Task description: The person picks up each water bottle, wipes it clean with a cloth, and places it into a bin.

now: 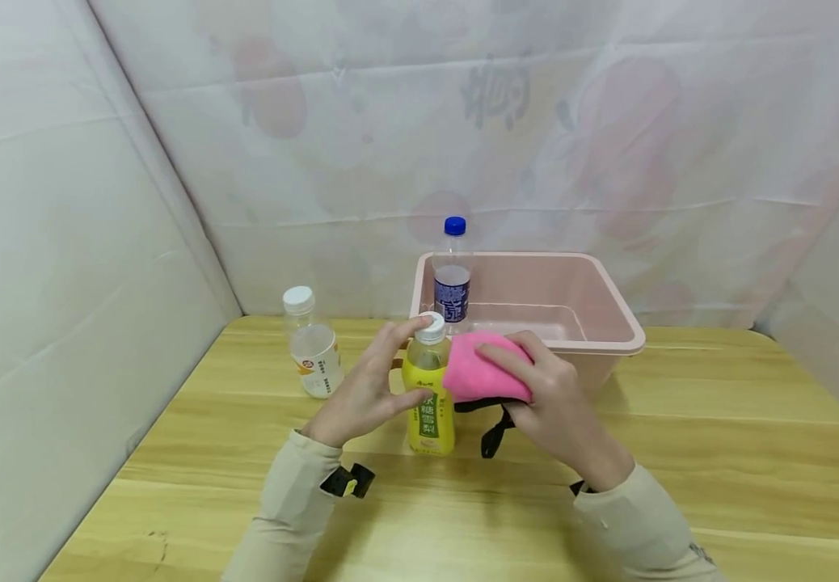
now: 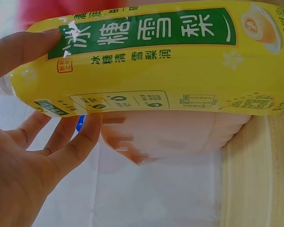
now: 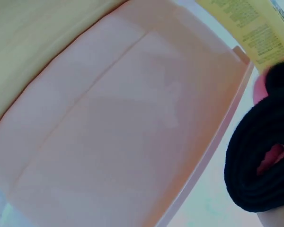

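Observation:
My left hand (image 1: 366, 388) holds a yellow drink bottle (image 1: 427, 416), its thumb on the label and a fingertip at the white cap. Up close in the left wrist view, the label of the yellow bottle (image 2: 180, 80) shows green panels, and the other fingers pass behind it. A folded pink cloth (image 1: 488, 369) with a black underside and a black strap is in my right hand (image 1: 554, 396), against the bottle's upper right side. In the right wrist view the black side of the cloth (image 3: 246, 156) is rolled over, with pink inside.
Behind the hands stands a pink plastic basin (image 1: 612, 311). A clear bottle (image 1: 453, 279) with a blue cap is upright by its left side. Farther left on the wooden table (image 1: 230, 453) is another clear bottle (image 1: 315, 352) with a white cap. Printed cloth walls surround the table.

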A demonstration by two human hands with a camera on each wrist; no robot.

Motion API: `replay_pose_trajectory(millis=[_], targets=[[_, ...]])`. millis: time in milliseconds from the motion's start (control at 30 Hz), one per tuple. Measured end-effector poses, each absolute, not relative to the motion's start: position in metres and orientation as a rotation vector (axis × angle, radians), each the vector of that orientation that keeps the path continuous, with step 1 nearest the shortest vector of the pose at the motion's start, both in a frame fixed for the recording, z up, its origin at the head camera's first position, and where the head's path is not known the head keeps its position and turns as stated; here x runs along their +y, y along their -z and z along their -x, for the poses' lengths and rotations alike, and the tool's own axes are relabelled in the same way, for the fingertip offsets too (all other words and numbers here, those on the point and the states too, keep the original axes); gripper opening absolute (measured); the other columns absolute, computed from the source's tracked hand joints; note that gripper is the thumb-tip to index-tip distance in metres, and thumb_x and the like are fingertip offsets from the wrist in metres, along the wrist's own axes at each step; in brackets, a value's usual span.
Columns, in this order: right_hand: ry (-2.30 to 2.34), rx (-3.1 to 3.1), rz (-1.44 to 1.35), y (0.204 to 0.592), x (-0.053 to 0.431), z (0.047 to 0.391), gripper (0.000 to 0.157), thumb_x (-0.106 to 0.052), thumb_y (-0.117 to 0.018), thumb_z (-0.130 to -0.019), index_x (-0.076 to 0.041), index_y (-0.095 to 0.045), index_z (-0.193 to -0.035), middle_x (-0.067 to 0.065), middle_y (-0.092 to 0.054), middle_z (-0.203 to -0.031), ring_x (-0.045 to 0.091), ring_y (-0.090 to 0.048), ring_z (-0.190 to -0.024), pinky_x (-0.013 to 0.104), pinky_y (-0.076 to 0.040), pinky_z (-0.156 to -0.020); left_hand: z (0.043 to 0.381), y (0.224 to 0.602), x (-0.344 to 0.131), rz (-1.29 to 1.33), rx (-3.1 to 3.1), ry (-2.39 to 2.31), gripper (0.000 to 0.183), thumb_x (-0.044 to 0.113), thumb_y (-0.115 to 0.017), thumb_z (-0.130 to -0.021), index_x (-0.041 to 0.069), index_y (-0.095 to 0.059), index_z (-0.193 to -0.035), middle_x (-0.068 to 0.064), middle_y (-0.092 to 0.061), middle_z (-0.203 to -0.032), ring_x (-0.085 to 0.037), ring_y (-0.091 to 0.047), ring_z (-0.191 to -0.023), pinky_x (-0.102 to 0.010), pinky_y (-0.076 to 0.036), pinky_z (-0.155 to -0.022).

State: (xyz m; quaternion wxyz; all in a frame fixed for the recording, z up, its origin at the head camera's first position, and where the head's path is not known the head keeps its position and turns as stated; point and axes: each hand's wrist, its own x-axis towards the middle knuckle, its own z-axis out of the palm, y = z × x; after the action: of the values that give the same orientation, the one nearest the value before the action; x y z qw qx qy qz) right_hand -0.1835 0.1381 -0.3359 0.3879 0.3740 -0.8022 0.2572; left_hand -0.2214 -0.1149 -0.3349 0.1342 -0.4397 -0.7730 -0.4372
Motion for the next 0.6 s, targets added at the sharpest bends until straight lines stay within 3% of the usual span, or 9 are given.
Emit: replay_pose_trajectory(millis=[133,400,600], targets=[[-0.698,-2.026,-0.940,0.3344,0.1379,0.1839,0.064,0.018,-0.057,-0.063,-0.007,-0.071,-0.121,0.013,-0.063,-0.110,0.026,-0.065,-0.081,0.041,-0.060,-0.064,0.2228,0.3346,-0.1142,1.286,-2.234,1.250,0.092,-0.010,-0.081,-0.079,0.012,-0.032,-0.153,-0.018,-0.047,-0.130,-0.033,-0.055,-0.121,-0.036,-0.056,-0.097],[-0.660,-2.081,-0.952,0.3350,0.1397,0.1846,0.069,0.021,-0.055,-0.057,-0.007,-0.074,-0.117,0.012,-0.063,-0.109,0.025,-0.064,-0.080,0.040,-0.059,-0.061,0.2227,0.3357,-0.1128,1.267,-2.249,1.266,0.092,-0.010,-0.080,-0.079,0.014,-0.031,-0.154,-0.018,-0.047,-0.131,-0.034,-0.054,-0.122,-0.042,-0.055,-0.098],[-0.539,-2.191,-0.961,0.3375,0.1395,0.1842,0.067,0.020,-0.055,-0.055,-0.012,-0.075,-0.111,0.007,-0.061,-0.102,0.018,-0.055,-0.072,0.032,-0.050,-0.056,0.2220,0.3354,-0.1137,1.248,-2.254,1.244,0.093,-0.009,-0.081,-0.079,0.015,-0.032,-0.153,-0.016,-0.048,-0.130,-0.032,-0.054,-0.122,-0.043,-0.054,-0.100]])
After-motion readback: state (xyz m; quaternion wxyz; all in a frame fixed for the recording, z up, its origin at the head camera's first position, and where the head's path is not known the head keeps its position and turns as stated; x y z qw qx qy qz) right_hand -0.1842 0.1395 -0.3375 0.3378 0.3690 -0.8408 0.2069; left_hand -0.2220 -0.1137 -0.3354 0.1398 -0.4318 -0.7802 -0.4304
